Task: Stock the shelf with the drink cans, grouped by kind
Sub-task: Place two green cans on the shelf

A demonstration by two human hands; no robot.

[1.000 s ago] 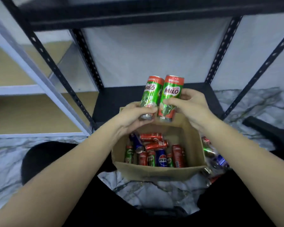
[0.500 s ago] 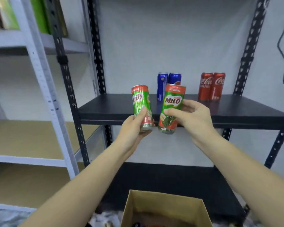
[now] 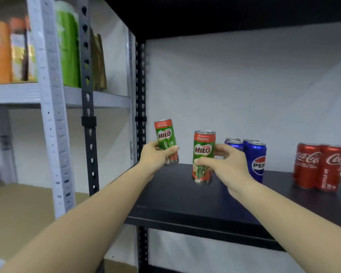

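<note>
Head view: left hand (image 3: pixel 156 154) grips a Milo can (image 3: pixel 166 141) low on its body, fingers (image 3: pixel 170 150) curled round the front, can upright with a slight tilt, at the back left corner of the black shelf (image 3: pixel 185 203). Can't tell if its base touches the board; the hand hides it.

Right hand (image 3: pixel 227 166) grips a second Milo can (image 3: pixel 203 156), thumb across the front label, fingers wrapped behind. Can upright, base on or just above the shelf surface, cannot tell which. It sits just left of the Pepsi cans (image 3: pixel 257 160), well apart from the first Milo can.

Pepsi group: four blue tops visible, front right one shows the logo, the rest partly behind the right hand. Two Coca-Cola cans (image 3: pixel 319 167) stand touching each other farther right, a clear gap between them and the Pepsi.

Diff vs 0.5 s ago: both cans were held side by side in front of the shelf edge; now both hands are in over the board and the cans have spread apart. Camera has moved up and closer, the cardboard box has dropped out of frame, shelf fills the right half.

Left of frame: grey rack (image 3: pixel 49 115) with blurred orange, yellow and green packs (image 3: pixel 67 46) on its upper level.
</note>
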